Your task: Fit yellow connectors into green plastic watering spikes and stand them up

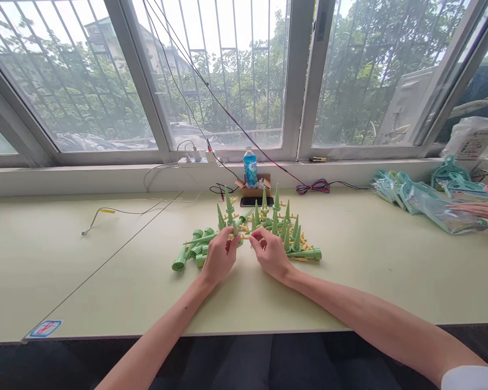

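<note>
My left hand (pixel 220 255) pinches a green plastic spike (pixel 235 227), held tip up. My right hand (pixel 270 254) grips a small yellow plastic piece (pixel 245 237) between thumb and fingertips, its other end touching or very near the spike; the joint is too small to make out. Beyond both hands, several green spikes (pixel 277 199) stand upright, some with yellow pieces sticking out sideways. Loose green spikes (pixel 179 263) lie by my left hand. A heap of small yellow pieces (pixel 305 242) lies to the right, partly behind the standing spikes.
Behind the pile are a phone (pixel 250 202), a small cardboard box (pixel 263 187) and a blue-labelled bottle (pixel 250 169). Coiled cable (pixel 314 187) lies near the wall; a white cable (pixel 120 210) crosses the left side. Bagged pale-green items (pixel 425 203) sit at right, touched by another person's hand (pixel 482 211).
</note>
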`<state>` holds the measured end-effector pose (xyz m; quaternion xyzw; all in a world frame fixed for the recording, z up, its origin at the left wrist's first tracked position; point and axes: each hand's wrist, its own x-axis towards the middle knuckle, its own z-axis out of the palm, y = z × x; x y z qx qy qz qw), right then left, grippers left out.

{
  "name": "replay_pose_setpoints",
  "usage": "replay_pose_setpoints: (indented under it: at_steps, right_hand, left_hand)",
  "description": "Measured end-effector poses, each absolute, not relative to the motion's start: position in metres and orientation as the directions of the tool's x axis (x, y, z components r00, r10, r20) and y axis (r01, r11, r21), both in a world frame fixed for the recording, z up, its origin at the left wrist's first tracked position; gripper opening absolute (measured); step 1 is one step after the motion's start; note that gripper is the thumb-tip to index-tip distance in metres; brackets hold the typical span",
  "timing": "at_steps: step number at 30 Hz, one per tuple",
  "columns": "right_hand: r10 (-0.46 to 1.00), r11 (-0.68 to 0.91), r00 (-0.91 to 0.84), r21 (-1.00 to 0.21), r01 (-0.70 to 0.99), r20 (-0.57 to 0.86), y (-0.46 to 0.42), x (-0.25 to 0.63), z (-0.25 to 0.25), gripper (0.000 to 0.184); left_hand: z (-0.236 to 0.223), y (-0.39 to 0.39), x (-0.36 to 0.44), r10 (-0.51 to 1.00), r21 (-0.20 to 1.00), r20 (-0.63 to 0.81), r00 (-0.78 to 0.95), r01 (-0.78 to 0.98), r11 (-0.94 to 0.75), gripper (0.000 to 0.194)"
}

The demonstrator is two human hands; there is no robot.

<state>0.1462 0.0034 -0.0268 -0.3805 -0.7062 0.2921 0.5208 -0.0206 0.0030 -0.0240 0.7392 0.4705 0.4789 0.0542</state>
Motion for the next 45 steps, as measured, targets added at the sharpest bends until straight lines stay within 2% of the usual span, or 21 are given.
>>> replay_pose_setpoints:
  at_steps: [23, 29, 39, 45]
  right_hand:
    - [0.862, 0.498, -0.22, -0.847, 0.189, 0.457, 0.0046, 0.1469, -0.0292, 0.017]
    - [0.866, 0.484, -0.235, -0.856, 0.18, 0.441, 0.0044, 0.1467, -0.0276, 0.024]
    - [0.866, 0.494, -0.241, -0.827, 0.269, 0.438, 0.0061, 0.147, -0.03, 0.039]
    - [0.861, 0.499, -0.237, -0.838, 0.22, 0.451, 0.0039, 0.1474, -0.0289, 0.027]
  left_hand:
    - [-0.0258, 0.0015, -0.021, 0.755, 0.534, 0.638, 0.152, 0.619, -0.576, 0.013]
    - [-0.0248, 0.001, -0.0208, 0.755, 0.533, 0.637, 0.157, 0.618, -0.578, 0.015]
    - [-0.0241, -0.0007, -0.0205, 0.745, 0.532, 0.647, 0.161, 0.605, -0.593, 0.015]
    - [-0.023, 0.0001, -0.0192, 0.738, 0.535, 0.662, 0.129, 0.609, -0.586, 0.017]
